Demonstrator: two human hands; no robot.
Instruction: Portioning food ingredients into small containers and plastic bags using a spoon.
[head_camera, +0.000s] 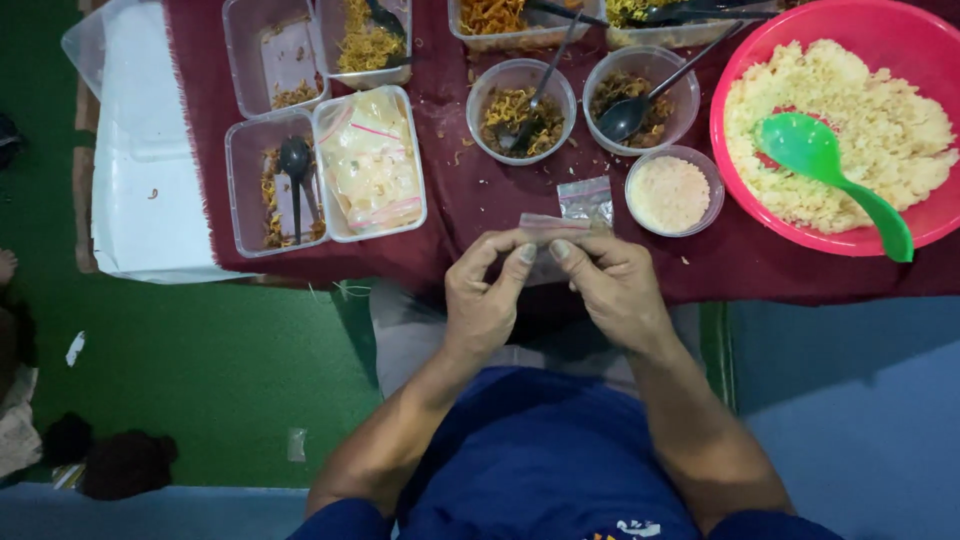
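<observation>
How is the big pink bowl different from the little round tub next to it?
The pink bowl is much bigger and solid pink; the little round tub is small and see-through. The pink bowl holds lumpy pale yellow food and a green spoon; the little round tub holds fine pale powder and no spoon. Both are round, open on top and stand on the dark red cloth.

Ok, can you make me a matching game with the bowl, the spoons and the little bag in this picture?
Things:
1. big bowl
2. big spoon
3. small clear bag
4. black spoon

Matches:
A. green
B. in a clear box of shredded food
C. pink
D. pinched between the left hand and right hand

Pairs: 1-C, 2-A, 3-D, 4-B
</observation>
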